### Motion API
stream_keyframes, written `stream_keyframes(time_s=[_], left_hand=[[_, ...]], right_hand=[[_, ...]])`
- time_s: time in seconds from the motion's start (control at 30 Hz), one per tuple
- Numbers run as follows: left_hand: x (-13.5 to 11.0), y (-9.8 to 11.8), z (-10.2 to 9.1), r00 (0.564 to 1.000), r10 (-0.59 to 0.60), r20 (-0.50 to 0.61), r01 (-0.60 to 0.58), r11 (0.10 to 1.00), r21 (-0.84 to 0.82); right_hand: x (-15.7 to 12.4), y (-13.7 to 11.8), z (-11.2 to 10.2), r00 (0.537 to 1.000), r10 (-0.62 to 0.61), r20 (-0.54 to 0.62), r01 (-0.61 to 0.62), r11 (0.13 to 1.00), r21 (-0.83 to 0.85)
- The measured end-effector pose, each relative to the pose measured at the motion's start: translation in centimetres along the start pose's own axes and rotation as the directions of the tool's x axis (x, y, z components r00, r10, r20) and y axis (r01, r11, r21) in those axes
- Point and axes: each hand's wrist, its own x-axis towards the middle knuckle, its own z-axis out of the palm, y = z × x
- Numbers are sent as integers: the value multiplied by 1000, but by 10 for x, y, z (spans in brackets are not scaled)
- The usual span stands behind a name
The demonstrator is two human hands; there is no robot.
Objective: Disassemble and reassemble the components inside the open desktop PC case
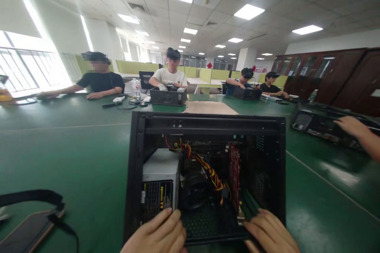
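Observation:
An open black computer case (208, 122) stands before me on the green table, its inside facing up towards me. At its lower left edge, below the grey power supply (162, 166), my left hand (158, 231) has its fingers closed over the rim. My right hand (270, 231) grips the lower right edge, its fingertips close to the lower end of a red expansion card (234, 178). Whether those fingertips touch the card is unclear. A bundle of yellow, red and black cables (209, 168) runs across the inside. Both palms are partly cut off by the frame.
On the green table (89, 150), a strap (32, 197) and a flat dark object (32, 229) lie at left. Another person's hand (353, 126) rests over a black case (320, 124) at right. Several people sit beyond, two with cases. Brown cardboard (210, 107) lies behind my case.

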Motion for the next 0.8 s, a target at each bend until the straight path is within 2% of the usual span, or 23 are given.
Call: stream_keyframes(time_s=[0.17, 0.23, 0.33, 0.43, 0.57, 0.67, 0.73, 0.8], left_hand=[[15, -19, -7, 997, -36, 71, 43, 993, -107], [28, -33, -17, 988, -56, 143, 79, 984, -162], [46, -49, -36, 965, -25, 262, 94, 963, -254], [56, -47, -50, 937, -37, 349, 158, 933, -324], [64, -35, -65, 881, -155, 446, 324, 886, -332], [87, -50, -73, 785, -157, 600, 425, 840, -337], [114, -71, -69, 721, -139, 679, 474, 814, -337], [143, -94, -55, 712, -230, 664, 487, 842, -230]], right_hand=[[10, 12, -9, 1000, 4, 0, -4, 997, 75], [19, 15, -15, 1000, 10, 10, -11, 997, 81], [36, 18, -28, 1000, 19, 18, -20, 999, 46], [48, 22, -42, 999, 28, 37, -30, 998, 52], [54, 37, -46, 989, 24, 148, -50, 983, 174], [66, 57, -41, 935, 82, 344, -182, 946, 269], [85, 72, -36, 862, 164, 480, -344, 884, 316], [114, 85, -28, 780, 245, 575, -519, 767, 377]])
